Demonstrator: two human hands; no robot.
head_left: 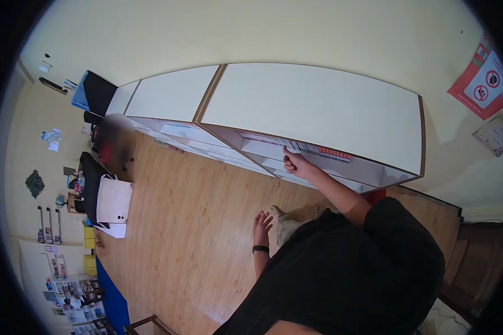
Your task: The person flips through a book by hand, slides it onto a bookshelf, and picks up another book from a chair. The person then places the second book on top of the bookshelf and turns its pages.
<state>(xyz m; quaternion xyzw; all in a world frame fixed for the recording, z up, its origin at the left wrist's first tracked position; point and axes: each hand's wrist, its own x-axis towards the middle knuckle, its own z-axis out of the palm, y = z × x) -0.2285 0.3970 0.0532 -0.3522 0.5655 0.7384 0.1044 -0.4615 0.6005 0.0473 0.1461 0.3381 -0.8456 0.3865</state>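
My right hand reaches to the white shelf unit. Its index finger is stretched toward the row of books, with the other fingers partly curled, and nothing shows in its grip. The fingertip is at the spines; whether it touches them I cannot tell. The books have thin, pale and red spines and stand side by side in the upper compartment. My left hand, with a black band on its wrist, hangs over the wooden floor near my trousers. Its fingers are apart and it holds nothing.
The shelf unit runs along the wall. At the far left a person is beside a white table. Yellow boxes, a blue mat and a chair lie farther round. A red poster hangs at right.
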